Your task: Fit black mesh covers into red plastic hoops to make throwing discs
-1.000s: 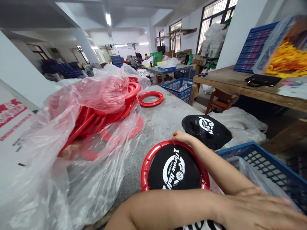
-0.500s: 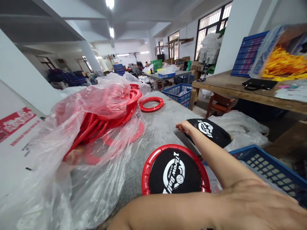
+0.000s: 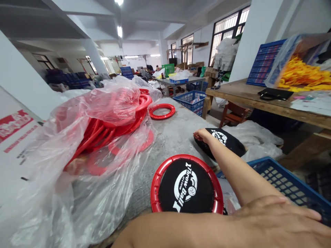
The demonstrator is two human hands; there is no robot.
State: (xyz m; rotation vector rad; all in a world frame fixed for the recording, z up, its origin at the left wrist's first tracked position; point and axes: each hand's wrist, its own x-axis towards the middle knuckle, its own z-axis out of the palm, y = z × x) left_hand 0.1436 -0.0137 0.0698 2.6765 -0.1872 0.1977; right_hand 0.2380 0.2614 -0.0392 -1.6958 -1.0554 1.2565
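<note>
My left arm crosses the front of the view, and my left hand lies flat over my right arm near the elbow, its fingers stretched out to the right. My right hand is at the left edge of a black fabric disc printed "Throw Ball". Its fingers are loosely bent and nothing shows in them. Nearer to me lies a red plastic ring with a black printed centre, its lower edge hidden behind my left forearm. An empty red ring lies farther up the grey table.
A clear plastic bag full of red rings covers the table's left side. At the right stand a blue crate, crumpled plastic and a wooden table with yellow pieces. Another blue crate stands beyond.
My right hand has shifted from beyond the black disc's left edge to over that edge. My left hand stays on my right arm. The view has turned slightly.
</note>
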